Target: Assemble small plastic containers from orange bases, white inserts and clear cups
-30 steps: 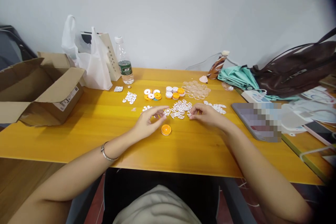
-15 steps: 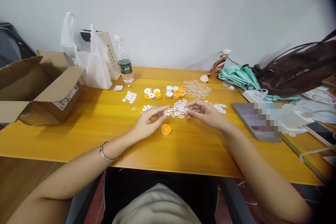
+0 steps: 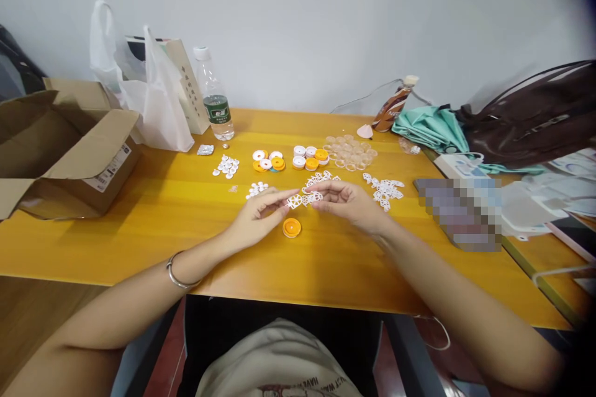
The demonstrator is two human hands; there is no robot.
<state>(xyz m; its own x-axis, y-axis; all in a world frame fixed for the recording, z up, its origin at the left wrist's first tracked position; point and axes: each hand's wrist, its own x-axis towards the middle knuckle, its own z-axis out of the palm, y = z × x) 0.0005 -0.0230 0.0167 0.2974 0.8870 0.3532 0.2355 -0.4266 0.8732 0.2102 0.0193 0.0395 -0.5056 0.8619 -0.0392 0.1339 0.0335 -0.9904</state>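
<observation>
Since 1 second ago my right hand [image 3: 350, 200] has lifted off the pile of white lattice pieces [image 3: 316, 189] and drawn in toward my left hand [image 3: 257, 214], so the 2 now nearly meet above the orange disc [image 3: 292, 227]. My head has also tipped, and the whole yellow table [image 3: 162, 217] sits a little differently in view.

My left hand rests on the table with thumb and forefinger pinched on a small white lattice piece [image 3: 295, 201], holding it just above the wood. My right hand is curled, its fingertips closed around something white at the near edge of the pile; whether that is the same piece or a 2nd one I cannot tell, since the parts are too small.

The piece looks flat, white and openwork, like the others scattered behind it. The orange disc lies flat just in front of both hands, touching neither, round with a pale centre.

Further back lie a row of orange and white discs [image 3: 272, 162], a cluster of clear round caps [image 3: 348, 152], and a second heap of white pieces [image 3: 384, 189] to my right. A water bottle [image 3: 213, 99] and an open cardboard box [image 3: 65, 149] stand at the left.
</observation>
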